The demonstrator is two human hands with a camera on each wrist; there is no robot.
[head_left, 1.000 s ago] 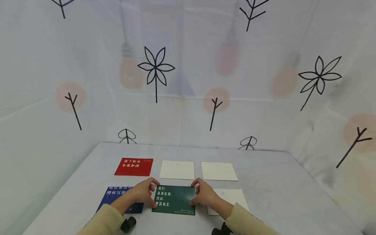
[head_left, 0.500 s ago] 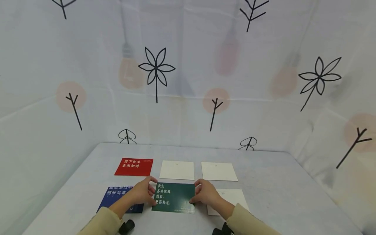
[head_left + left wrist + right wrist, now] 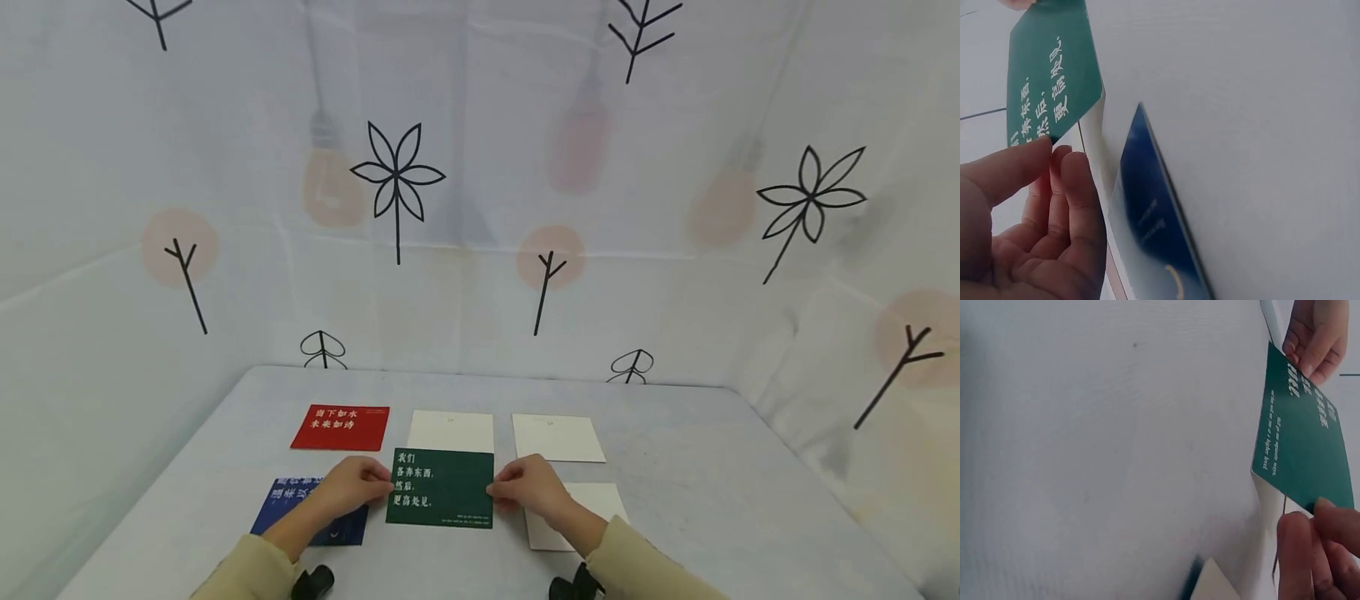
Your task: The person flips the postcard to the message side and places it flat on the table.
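Note:
A green card (image 3: 442,490) with white Chinese lettering is held up between both hands, its face toward the head camera. My left hand (image 3: 352,486) pinches its left edge between thumb and fingers. On the opposite edge my right hand (image 3: 534,487) pinches in the same way. In the left wrist view the green card (image 3: 1063,69) stands tilted above the table, with the left thumb (image 3: 1022,164) at its edge. The right wrist view shows the green card (image 3: 1307,434) off the surface, with a hand at each end.
A red card (image 3: 341,427) lies at the back left, beside two cream cards, one (image 3: 452,427) partly covered by the green card and another (image 3: 558,437). A blue card (image 3: 288,500) lies under the left forearm, a cream card (image 3: 600,497) under the right. White patterned cloth (image 3: 465,308) hangs behind.
The green card has risen and tilted up toward the head camera, now overlapping the middle cream card. Both hands have shifted from its corners to pinching the middle of its side edges.

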